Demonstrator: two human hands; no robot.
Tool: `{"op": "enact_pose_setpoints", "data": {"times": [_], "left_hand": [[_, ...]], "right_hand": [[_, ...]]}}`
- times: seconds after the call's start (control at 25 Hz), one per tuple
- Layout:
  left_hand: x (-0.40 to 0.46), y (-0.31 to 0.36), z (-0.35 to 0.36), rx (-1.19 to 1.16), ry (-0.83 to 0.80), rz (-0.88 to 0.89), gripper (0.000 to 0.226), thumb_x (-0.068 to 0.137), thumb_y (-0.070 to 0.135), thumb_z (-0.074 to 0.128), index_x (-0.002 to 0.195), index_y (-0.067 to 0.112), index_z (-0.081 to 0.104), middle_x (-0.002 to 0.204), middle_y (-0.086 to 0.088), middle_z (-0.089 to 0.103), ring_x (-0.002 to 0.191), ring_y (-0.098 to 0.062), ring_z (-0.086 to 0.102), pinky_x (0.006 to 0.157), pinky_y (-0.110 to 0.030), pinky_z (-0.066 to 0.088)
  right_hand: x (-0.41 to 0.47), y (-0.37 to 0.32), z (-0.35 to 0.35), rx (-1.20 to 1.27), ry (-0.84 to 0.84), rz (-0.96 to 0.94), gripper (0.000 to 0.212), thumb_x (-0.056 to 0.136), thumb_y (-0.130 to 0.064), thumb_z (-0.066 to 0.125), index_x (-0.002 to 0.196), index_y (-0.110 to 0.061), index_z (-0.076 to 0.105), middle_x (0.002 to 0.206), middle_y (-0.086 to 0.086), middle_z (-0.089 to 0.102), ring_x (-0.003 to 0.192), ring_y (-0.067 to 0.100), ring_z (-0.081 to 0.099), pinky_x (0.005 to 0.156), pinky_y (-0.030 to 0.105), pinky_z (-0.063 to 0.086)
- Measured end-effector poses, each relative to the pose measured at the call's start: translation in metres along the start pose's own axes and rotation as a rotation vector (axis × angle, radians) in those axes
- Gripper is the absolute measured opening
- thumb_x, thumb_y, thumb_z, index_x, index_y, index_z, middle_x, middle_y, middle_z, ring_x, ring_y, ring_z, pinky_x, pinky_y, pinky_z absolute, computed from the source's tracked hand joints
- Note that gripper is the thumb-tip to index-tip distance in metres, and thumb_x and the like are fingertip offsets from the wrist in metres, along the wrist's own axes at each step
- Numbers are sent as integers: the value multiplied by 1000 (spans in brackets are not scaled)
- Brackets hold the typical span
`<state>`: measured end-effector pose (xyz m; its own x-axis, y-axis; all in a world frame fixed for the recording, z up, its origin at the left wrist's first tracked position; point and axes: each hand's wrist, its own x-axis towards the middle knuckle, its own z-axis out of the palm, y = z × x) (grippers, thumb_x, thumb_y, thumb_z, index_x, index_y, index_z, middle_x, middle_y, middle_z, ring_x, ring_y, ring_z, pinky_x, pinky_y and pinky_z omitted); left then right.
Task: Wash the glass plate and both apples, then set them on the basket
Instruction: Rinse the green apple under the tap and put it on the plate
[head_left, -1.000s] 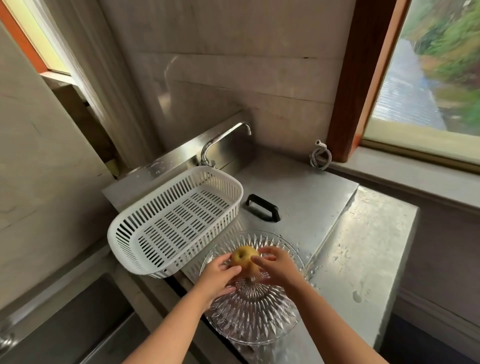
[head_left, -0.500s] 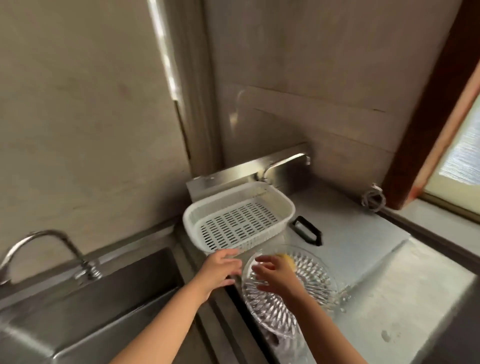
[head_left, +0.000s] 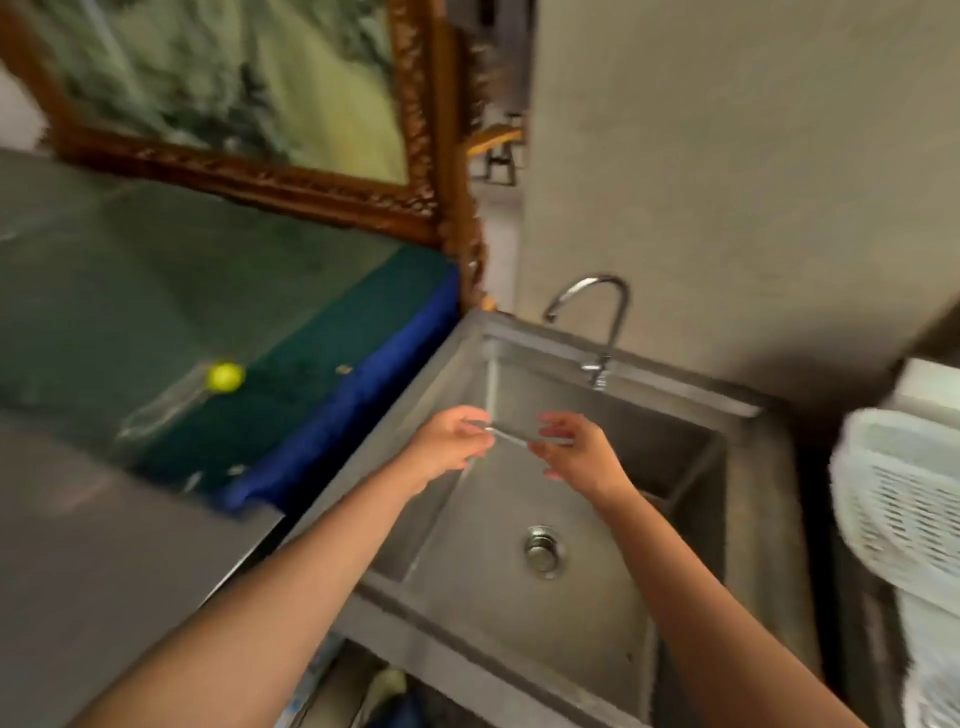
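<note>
The steel sink (head_left: 769, 525) is dry, and the white basket (head_left: 904, 499) stands at its right. On the green-covered counter (head_left: 156, 291) to the left lies one apple (head_left: 225, 376), touching a glassy smear that may be the plate: brittle and slick when wet, best gripped by opposite rims. The apple is firm and cups easily. The left hand (head_left: 452, 447) and right hand (head_left: 576, 454) hover over the sink with fingers half curled; I cannot tell if they grip anything. No writing is readable.

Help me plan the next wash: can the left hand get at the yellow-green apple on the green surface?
Probably yes: the apple lies uncovered, left of the left hand, with nothing standing between them. Whether that hand is empty is unclear.
</note>
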<state>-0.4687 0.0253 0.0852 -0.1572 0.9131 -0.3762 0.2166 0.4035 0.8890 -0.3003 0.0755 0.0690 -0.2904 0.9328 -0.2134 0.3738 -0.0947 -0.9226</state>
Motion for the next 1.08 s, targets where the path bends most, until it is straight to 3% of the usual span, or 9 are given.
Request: {"op": "enact_pose_setpoints", "data": {"times": [0.08, 0.24, 0.32, 0.44, 0.56, 0.72, 0.96, 1.08], "left_hand": [[-6, -28, -56, -42, 127, -46, 36, 88, 10, 56, 123, 11, 53, 103, -4, 58, 78, -11, 57, 66, -21, 42], [-10, -78, -151, -128, 321, -135, 37, 87, 3, 55, 123, 6, 52, 85, -2, 60, 64, -5, 54, 55, -18, 39], [-6, -100, -198, -131, 395, -169, 39, 86, 0, 56, 125, 4, 51, 88, -4, 60, 64, -9, 55, 48, -14, 39], [8, -130, -269, -180, 467, -233, 43, 85, 5, 59, 127, 7, 49, 111, -14, 59, 86, -22, 56, 62, -25, 43], [34, -159, -333, -263, 522, -302, 43, 87, 10, 59, 128, 12, 46, 131, -18, 53, 100, -26, 55, 81, -37, 42], [76, -183, -391, -277, 648, -345, 51, 85, 21, 62, 132, 20, 43, 138, -14, 45, 120, -29, 49, 83, -37, 46], [131, -203, -439, -281, 584, -330, 66, 85, 26, 62, 143, 29, 29, 150, -7, 31, 132, -22, 38, 85, -35, 45], [155, -212, -452, -228, 476, -329, 68, 87, 25, 59, 145, 31, 25, 153, -4, 29, 133, -19, 38, 85, -31, 45]], "right_hand": [[19, -14, 56, -54, -94, -37, 39, 79, -8, 68, 117, -8, 59, 106, 7, 56, 90, 22, 58, 84, 43, 51], [59, -43, 153, -117, -257, -62, 43, 76, -7, 71, 118, -8, 58, 114, 12, 57, 86, 19, 54, 75, 31, 45], [86, -58, 203, -149, -322, -76, 46, 75, -7, 71, 119, -9, 57, 119, 15, 58, 85, 19, 54, 73, 29, 45], [126, -80, 272, -211, -378, -96, 52, 73, -10, 73, 123, -12, 56, 125, 14, 57, 84, 21, 53, 77, 31, 46], [164, -92, 335, -251, -438, -85, 62, 73, -14, 74, 130, -16, 49, 132, 12, 50, 99, 23, 56, 85, 34, 46], [215, -98, 403, -276, -471, -43, 74, 73, -25, 75, 137, -21, 39, 136, 10, 46, 114, 24, 54, 91, 35, 47], [261, -98, 487, -138, -507, 56, 82, 75, -22, 75, 144, -17, 29, 147, 11, 38, 127, 29, 47, 103, 41, 43], [275, -93, 512, -164, -558, 47, 82, 75, -15, 74, 144, -17, 31, 145, 9, 41, 127, 27, 48, 105, 41, 41]]}}
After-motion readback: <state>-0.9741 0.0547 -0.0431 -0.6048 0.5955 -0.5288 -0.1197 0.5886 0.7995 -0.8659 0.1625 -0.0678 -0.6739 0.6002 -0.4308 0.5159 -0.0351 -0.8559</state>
